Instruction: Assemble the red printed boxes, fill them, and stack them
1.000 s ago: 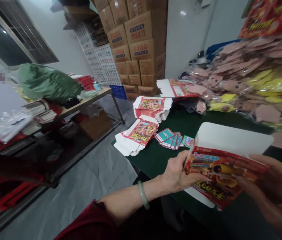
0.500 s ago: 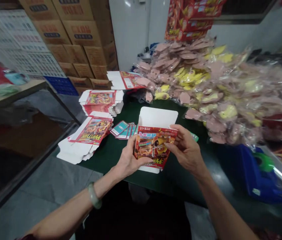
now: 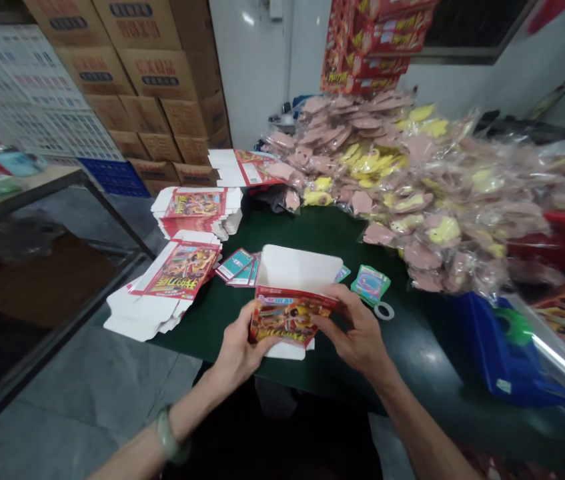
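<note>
A red printed carton point(image 3: 285, 319), with a white flap standing up at the back and another at the front, is held between both hands just above the green table. My left hand point(image 3: 242, 340) grips its left side, thumb across the printed front. My right hand point(image 3: 355, 330) holds the right edge, fingers behind and thumb in front. Behind the carton lie teal cards point(image 3: 237, 265), partly covered by it. To the right are a small stack of green cards point(image 3: 371, 283) and a white ring point(image 3: 384, 311). Folded-flat cartons point(image 3: 182, 270) lie in a pile at the left.
A second carton stack point(image 3: 197, 203) stands behind the first. Plastic-wrapped pink and yellow pieces point(image 3: 422, 200) are heaped across the table's back and right. A blue tape dispenser point(image 3: 502, 360) sits at right. Brown boxes point(image 3: 162, 73) are stacked beyond the table.
The carton has shifted slightly left and down in view and its front face is tipped back more. The green card stack and white ring have come into sight beside my right hand.
</note>
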Motion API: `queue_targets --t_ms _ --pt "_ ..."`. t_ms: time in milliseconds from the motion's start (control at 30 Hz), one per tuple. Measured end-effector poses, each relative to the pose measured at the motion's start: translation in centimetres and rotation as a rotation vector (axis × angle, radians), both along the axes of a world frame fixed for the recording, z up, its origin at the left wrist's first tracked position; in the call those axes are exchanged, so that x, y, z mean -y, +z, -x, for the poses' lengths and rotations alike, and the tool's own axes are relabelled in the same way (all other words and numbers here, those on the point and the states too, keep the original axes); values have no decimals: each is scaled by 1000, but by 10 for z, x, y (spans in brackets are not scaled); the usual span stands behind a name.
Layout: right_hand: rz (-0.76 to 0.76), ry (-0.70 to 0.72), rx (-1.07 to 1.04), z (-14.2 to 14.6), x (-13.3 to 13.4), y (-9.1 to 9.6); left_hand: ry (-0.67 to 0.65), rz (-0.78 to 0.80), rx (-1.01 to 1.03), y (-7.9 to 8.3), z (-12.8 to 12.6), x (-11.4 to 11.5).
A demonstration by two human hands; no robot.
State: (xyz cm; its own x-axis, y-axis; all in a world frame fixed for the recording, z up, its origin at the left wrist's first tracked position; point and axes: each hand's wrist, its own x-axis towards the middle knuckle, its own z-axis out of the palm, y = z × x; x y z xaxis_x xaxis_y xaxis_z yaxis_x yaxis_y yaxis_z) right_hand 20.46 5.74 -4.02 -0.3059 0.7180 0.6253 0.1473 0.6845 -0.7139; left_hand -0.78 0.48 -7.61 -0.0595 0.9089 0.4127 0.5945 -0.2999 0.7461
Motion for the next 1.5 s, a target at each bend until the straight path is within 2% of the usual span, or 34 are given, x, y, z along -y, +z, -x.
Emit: queue_targets --t_ms 100,233,333,500,633,733,833,933,1000,1133,1200,1300,1400,1500 --pt "-10 -3 22 -1 2 -3 -1 -120 2 6 2 4" --pt "-100 21 109 6 1 4 33 -367 111 31 5 -7" --pt "-127 8 151 12 1 6 12 -444 88 49 8 -17" --pt "-138 -7 118 13 4 3 -37 -547 -13 63 7 -16" --pt "-149 -64 56 12 13 11 -30 -500 92 72 -1 -4" --pt "-98 -113 15 14 20 23 15 -421 202 75 -10 5" --pt "67 -51 -106 15 24 31 2 -305 480 71 -14 10" --pt "217 23 -174 14 23 33 -94 -140 700 70 -11 8" --pt "234 81 -130 13 21 33 -168 -80 715 72 -8 6" --pt "142 117 -132 10 23 30 -255 -150 691 78 -5 4" --pt "104 88 -93 7 26 31 -257 -192 685 79 -6 5" --pt "130 105 -20 3 30 36 -236 -206 714 76 -9 7" --pt "130 99 -47 3 31 41 -256 -196 743 76 -11 10" --pt "105 46 -66 6 32 46 -249 -236 661 81 -12 10"
